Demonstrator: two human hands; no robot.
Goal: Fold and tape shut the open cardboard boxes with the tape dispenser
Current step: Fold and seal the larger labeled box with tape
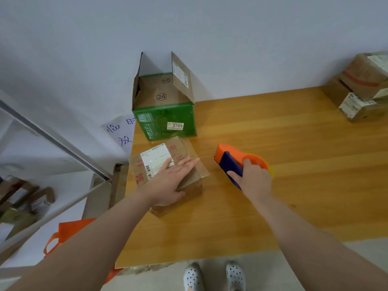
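While your left hand (pixel 170 181) lies flat on top of the small brown box (pixel 178 148), that box sits near the left edge of the counter (pixel 273 206) with its top flaps folded down and a white shipping label across them. What is inside it cannot be seen. Just behind it, at the back left corner, stands the green box (pixel 165 120). Its top is open and its flaps stand up, and inside you can see brown bottom flaps marked with a circled 26. A yellow sticker reading 3703 is on its near wall. At the far right corner there is a stack of closed brown boxes (pixel 361 87) with labels on them.

Your left arm reaches in from the near left. The fingers are straight and spread, pointing toward the back right, with the palm down on the label and the flaps and the thumb over the box's near side.

Your right hand (pixel 254 179) is curled around the tape dispenser (pixel 233 158), an orange and blue one. You are gripping it from behind, with its nose pointing at the small box. It is just to the right of that box, apart from it, near the middle of the counter. Whether it rests on the wood cannot be told.
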